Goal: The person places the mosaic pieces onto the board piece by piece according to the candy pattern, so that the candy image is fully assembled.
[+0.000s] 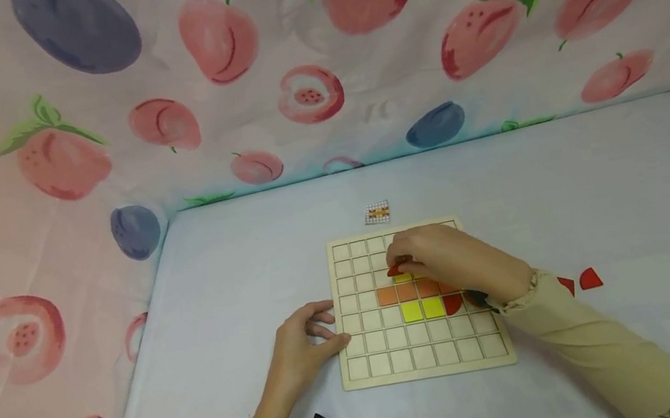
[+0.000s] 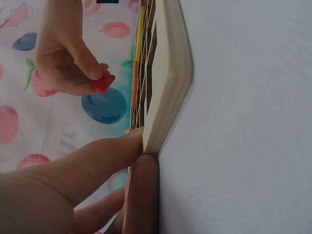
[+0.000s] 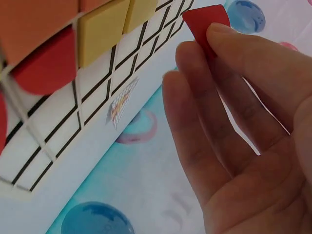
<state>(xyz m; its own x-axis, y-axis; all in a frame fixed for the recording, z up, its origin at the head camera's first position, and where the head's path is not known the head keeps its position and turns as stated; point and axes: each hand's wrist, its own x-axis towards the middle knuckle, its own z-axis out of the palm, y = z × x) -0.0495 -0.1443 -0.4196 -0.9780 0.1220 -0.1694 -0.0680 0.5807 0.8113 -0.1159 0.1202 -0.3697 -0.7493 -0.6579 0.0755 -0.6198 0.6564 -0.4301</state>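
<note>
Between thumb and fingertips my right hand (image 1: 459, 258) pinches a red quarter-circle tile (image 3: 202, 23), held over the upper middle of a wooden grid board (image 1: 379, 364). The same tile (image 2: 103, 84) shows above the board's surface in the left wrist view. My left hand (image 1: 298, 344) grips the board's left edge, thumb and index finger meeting at it in the left wrist view (image 2: 92, 178). A row of orange tiles (image 1: 386, 296) fills the board's middle. Below it lie two yellow tiles (image 1: 423, 309) and a red rounded tile (image 1: 453, 304). The right hand and forearm hide part of the upper right squares.
A small card (image 1: 378, 213) with a printed grid pattern lies behind the board. Loose red tiles (image 1: 590, 279) lie on the white table (image 1: 236, 255) to the right, partly behind the right sleeve. A fruit-print cloth (image 1: 268, 124) hangs at the back and left.
</note>
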